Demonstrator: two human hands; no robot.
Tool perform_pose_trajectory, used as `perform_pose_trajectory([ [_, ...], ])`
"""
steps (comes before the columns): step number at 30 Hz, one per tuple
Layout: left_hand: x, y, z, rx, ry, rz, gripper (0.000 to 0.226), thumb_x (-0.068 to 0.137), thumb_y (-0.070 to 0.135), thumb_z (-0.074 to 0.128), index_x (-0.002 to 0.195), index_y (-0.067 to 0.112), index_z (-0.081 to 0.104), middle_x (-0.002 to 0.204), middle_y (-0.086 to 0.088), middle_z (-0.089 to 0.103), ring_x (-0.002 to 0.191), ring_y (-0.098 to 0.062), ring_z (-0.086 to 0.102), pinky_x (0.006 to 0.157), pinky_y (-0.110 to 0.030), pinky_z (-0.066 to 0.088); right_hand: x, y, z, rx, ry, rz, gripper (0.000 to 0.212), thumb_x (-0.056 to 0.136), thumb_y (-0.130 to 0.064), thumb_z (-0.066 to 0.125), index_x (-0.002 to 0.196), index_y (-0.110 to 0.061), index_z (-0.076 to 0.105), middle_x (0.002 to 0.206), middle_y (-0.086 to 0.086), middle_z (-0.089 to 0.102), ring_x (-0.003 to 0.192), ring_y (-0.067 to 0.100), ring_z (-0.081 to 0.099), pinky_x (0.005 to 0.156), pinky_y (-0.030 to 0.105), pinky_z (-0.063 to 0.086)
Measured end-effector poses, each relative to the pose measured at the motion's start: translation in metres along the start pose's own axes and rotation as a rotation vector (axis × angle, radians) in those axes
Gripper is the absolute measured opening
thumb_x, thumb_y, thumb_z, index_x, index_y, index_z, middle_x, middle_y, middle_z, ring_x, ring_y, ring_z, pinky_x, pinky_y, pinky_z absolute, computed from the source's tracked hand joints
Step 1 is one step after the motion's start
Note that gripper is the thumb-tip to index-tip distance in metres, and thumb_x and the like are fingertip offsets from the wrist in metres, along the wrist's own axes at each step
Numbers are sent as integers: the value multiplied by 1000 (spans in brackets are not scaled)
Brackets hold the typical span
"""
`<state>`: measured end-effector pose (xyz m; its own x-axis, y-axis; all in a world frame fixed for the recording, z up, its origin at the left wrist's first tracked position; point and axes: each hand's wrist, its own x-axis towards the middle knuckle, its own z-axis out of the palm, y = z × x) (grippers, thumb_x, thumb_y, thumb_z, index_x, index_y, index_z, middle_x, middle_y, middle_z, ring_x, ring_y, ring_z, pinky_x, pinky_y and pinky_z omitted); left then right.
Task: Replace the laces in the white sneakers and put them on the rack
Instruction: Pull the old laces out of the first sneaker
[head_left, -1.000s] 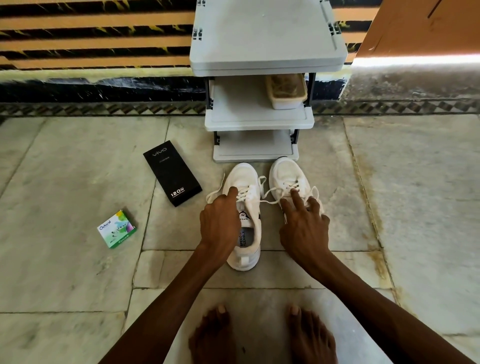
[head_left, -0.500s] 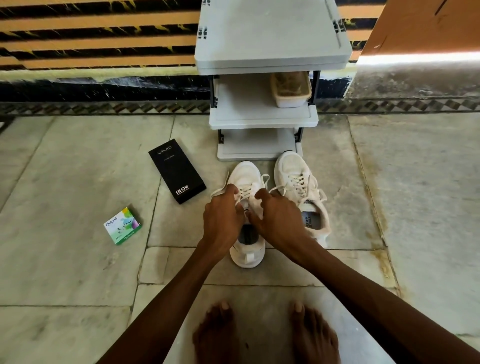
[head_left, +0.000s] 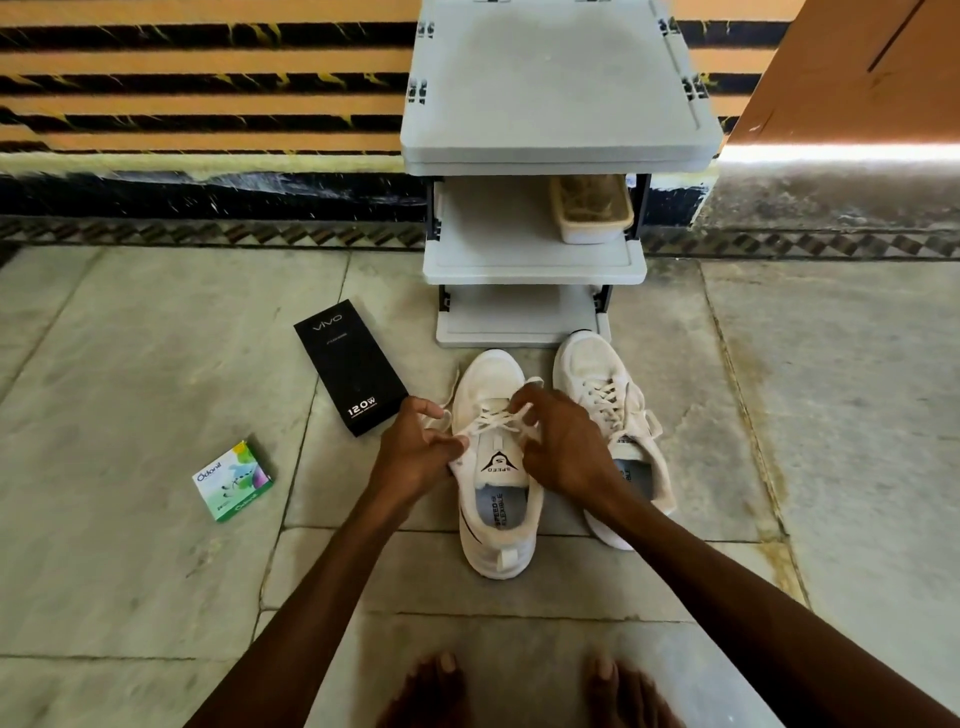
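Note:
Two white sneakers stand side by side on the stone floor, toes toward the grey shoe rack (head_left: 535, 265). The left sneaker (head_left: 498, 519) has a black logo on its tongue and white laces (head_left: 493, 418) across the top. My left hand (head_left: 415, 452) pinches the lace end at the shoe's left side. My right hand (head_left: 561, 441) grips the lace over the eyelets on the right. The right sneaker (head_left: 597, 374) sits laced and untouched, partly behind my right wrist.
A black phone box (head_left: 350, 371) lies left of the sneakers, and a small green and white box (head_left: 232, 480) farther left. A beige container (head_left: 592, 210) rests on the rack's middle shelf. My bare feet (head_left: 524, 696) are at the bottom edge. A striped wall stands behind.
My right hand left the right sneaker and came over to the left one. Both hands now hold that shoe's laces and pull them apart, with the tongue uncovered.

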<state>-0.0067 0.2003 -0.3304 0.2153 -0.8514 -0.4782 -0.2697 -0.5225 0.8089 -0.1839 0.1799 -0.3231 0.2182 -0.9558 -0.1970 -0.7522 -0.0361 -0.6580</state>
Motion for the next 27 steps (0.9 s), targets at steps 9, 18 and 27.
perform_pose_trajectory([
  [9,1,-3,9,266,71,199,36,84,21,75,106,27,46,88,1,66,80,-14,65,69,-26,54,-5,-20,3,-484,-191,-176,63,78,-22,79,135,-26,53,135,8,37,109,31,59,90,40,54],
  [18,1,-2,10,312,141,215,40,84,18,74,105,28,41,83,2,63,74,-7,60,56,-15,41,3,0,8,191,139,328,28,76,-11,75,77,-22,49,83,-2,58,76,14,53,56,12,33],
  [27,-7,8,12,361,140,237,45,85,24,74,117,20,43,82,7,56,75,-9,56,58,-13,39,2,-22,3,-443,-6,-136,42,87,-40,67,126,-24,62,140,3,44,127,28,41,98,41,42],
])
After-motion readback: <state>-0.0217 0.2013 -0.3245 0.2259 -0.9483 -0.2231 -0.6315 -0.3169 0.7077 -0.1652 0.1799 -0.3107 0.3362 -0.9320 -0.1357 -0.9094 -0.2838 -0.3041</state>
